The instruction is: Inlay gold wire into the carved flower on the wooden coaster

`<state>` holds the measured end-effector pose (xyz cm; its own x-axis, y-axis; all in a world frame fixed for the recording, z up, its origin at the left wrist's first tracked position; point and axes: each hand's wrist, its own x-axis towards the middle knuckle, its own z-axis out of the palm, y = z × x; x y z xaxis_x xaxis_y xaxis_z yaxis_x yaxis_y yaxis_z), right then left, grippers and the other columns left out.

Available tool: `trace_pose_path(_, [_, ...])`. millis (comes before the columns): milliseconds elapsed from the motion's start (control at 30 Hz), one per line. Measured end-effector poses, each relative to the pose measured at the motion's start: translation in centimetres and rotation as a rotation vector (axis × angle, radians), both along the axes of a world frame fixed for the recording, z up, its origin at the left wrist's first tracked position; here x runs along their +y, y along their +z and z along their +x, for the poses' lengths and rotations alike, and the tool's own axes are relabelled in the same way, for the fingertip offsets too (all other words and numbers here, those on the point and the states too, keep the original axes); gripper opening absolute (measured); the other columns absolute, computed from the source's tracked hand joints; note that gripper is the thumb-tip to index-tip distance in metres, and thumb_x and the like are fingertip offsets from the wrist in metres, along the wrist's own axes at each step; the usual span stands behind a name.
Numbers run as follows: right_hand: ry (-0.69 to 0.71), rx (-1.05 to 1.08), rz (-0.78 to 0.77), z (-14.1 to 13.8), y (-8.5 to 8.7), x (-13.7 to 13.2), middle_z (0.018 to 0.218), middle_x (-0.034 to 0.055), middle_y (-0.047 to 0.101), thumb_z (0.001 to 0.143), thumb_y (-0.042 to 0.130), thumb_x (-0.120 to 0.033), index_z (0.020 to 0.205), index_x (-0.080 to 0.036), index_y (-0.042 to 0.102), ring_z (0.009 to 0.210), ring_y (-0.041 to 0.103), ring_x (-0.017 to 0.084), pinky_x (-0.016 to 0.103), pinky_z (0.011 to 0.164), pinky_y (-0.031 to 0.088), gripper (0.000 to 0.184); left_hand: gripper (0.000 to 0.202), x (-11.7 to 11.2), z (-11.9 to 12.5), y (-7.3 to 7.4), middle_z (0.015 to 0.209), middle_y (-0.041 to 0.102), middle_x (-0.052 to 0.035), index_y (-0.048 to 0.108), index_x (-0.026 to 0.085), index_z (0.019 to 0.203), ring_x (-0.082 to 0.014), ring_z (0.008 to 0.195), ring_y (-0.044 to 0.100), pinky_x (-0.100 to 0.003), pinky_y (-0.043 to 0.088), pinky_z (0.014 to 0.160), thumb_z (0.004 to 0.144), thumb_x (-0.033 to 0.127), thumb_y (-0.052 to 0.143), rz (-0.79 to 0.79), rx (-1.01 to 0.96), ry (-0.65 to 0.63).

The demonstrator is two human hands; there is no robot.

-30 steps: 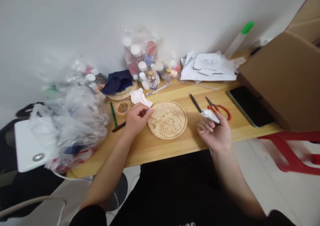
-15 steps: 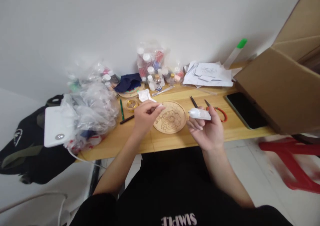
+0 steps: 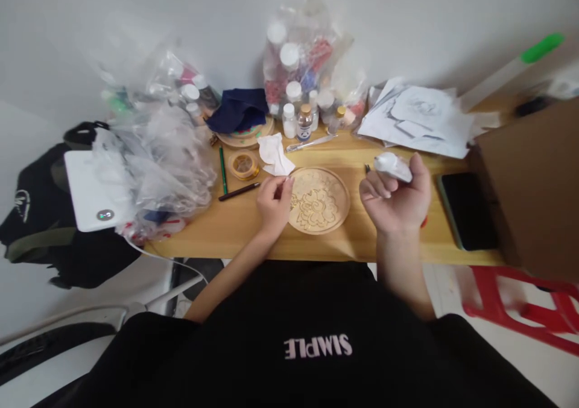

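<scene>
My right hand (image 3: 398,200) is closed around a white squeeze tube (image 3: 392,166), tilted with its nozzle end to the left, above the table right of a round wooden board (image 3: 319,221). The board lies flat and bears a flower pattern in raised or gold-coloured lines. At the board's left edge my left hand (image 3: 274,206) pinches a small white piece (image 3: 288,179) between thumb and fingers; most of it is hidden. Just behind that hand lies a crumpled white tissue (image 3: 274,155).
A dark pen (image 3: 239,191), a green pencil (image 3: 223,170) and a wire spool (image 3: 243,166) lie to the left. Bagged bottles (image 3: 289,55) stand at the wall. Papers (image 3: 414,119), a phone (image 3: 468,212) and a cardboard box (image 3: 534,185) are on the right; plastic bags (image 3: 158,173) fill the left end.
The view has shifted and tilted. My left hand has moved off the board's upper part to its left edge, and my right hand with the tube has moved away to the right.
</scene>
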<state>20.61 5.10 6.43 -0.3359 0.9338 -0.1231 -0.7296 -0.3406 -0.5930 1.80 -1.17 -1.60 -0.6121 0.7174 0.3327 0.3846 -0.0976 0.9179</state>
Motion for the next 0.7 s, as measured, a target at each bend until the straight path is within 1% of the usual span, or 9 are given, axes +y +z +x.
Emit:
trace_pose_path(133, [0.058, -0.013, -0.022, -1.3, -1.1, 1.5, 0.043, -0.0095, 0.032, 0.075, 0.074, -0.041, 0.069, -0.023, 0.06, 0.039, 0.027, 0.005, 0.021, 0.04, 0.027, 0.024, 0.023, 0.4, -0.2, -0.2, 0.069, 0.061, 0.0008, 0.068, 0.018, 0.076, -0.0106, 0.064, 0.055, -0.024, 0.044, 0.062, 0.085, 0.04, 0.065, -0.032, -0.028, 0.028])
trace_pose_path(267, [0.119, -0.026, -0.021, -1.6, -2.2, 2.0, 0.042, -0.0092, 0.029, 0.073, 0.075, -0.042, 0.061, -0.022, 0.054, 0.039, 0.025, 0.005, 0.022, 0.039, 0.027, 0.032, 0.032, -0.1, -0.6, 0.3, 0.071, 0.065, -0.0006, 0.068, 0.019, 0.076, -0.0113, 0.066, 0.059, -0.025, 0.047, 0.063, 0.085, 0.049, 0.065, -0.055, -0.09, 0.005])
trace_pose_path(333, [0.132, -0.045, -0.011, -1.2, -2.4, 1.7, 0.042, -0.0085, 0.028, 0.076, 0.072, -0.042, 0.057, -0.022, 0.048, 0.039, 0.024, 0.006, 0.023, 0.039, 0.027, 0.036, 0.038, -0.9, -1.0, 1.0, 0.071, 0.066, -0.001, 0.069, 0.019, 0.077, -0.0103, 0.062, 0.059, -0.024, 0.047, 0.059, 0.086, 0.056, 0.063, -0.06, -0.152, -0.038])
trace_pose_path(400, [0.132, -0.066, -0.006, -0.7, -2.5, 1.2, 0.042, -0.0078, 0.028, 0.079, 0.068, -0.042, 0.054, -0.023, 0.045, 0.038, 0.023, 0.007, 0.024, 0.038, 0.026, 0.039, 0.04, -2.1, -1.7, 1.9, 0.061, 0.061, 0.0014, 0.069, 0.019, 0.076, -0.0078, 0.052, 0.053, -0.021, 0.044, 0.051, 0.082, 0.059, 0.066, -0.039, -0.276, -0.146])
trace_pose_path(467, [0.123, -0.077, -0.009, 0.0, -2.5, 0.5, 0.042, -0.0075, 0.028, 0.079, 0.067, -0.041, 0.053, -0.023, 0.042, 0.038, 0.022, 0.006, 0.023, 0.036, 0.024, 0.041, 0.041, -3.6, -2.6, 2.7, 0.052, 0.054, 0.0041, 0.069, 0.019, 0.073, -0.0048, 0.04, 0.043, -0.019, 0.035, 0.04, 0.078, 0.06, 0.07, -0.005, -0.336, -0.219])
trace_pose_path(533, [0.108, -0.061, -0.006, 0.6, -2.6, -0.6, 0.041, -0.0078, 0.027, 0.079, 0.066, -0.041, 0.051, -0.022, 0.041, 0.036, 0.022, 0.005, 0.022, 0.035, 0.022, 0.042, 0.04, -5.7, -3.7, 3.5, 0.048, 0.05, 0.0054, 0.069, 0.02, 0.07, -0.0032, 0.035, 0.038, -0.018, 0.03, 0.035, 0.076, 0.059, 0.072, 0.025, -0.353, -0.248])
trace_pose_path(600, [0.101, -0.027, -0.007, 1.2, -2.6, -1.9, 0.04, -0.0079, 0.026, 0.082, 0.063, -0.04, 0.052, -0.022, 0.041, 0.035, 0.023, 0.005, 0.021, 0.034, 0.022, 0.041, 0.04, -8.5, -4.9, 4.2, 0.047, 0.05, 0.0053, 0.068, 0.02, 0.069, -0.0035, 0.034, 0.038, -0.018, 0.029, 0.034, 0.077, 0.06, 0.071, -0.007, -0.359, -0.306])
trace_pose_path(633, [0.099, -0.016, -0.017, 1.4, -2.6, -2.6, 0.04, -0.0076, 0.026, 0.084, 0.061, -0.038, 0.053, -0.022, 0.042, 0.035, 0.024, 0.005, 0.021, 0.034, 0.022, 0.04, 0.041, -10.1, -5.5, 4.5, 0.048, 0.051, 0.0048, 0.068, 0.021, 0.069, -0.0042, 0.034, 0.039, -0.018, 0.03, 0.034, 0.078, 0.061, 0.07, -0.042, -0.35, -0.358])
trace_pose_path(700, [0.096, -0.028, -0.05, 1.8, -2.5, -4.2, 0.04, -0.0068, 0.029, 0.089, 0.056, -0.033, 0.054, -0.022, 0.044, 0.036, 0.024, 0.006, 0.022, 0.035, 0.024, 0.039, 0.037, -13.5, -6.4, 4.8, 0.049, 0.055, 0.0019, 0.069, 0.02, 0.068, -0.0075, 0.036, 0.047, -0.021, 0.037, 0.035, 0.077, 0.055, 0.074, -0.118, -0.319, -0.443])
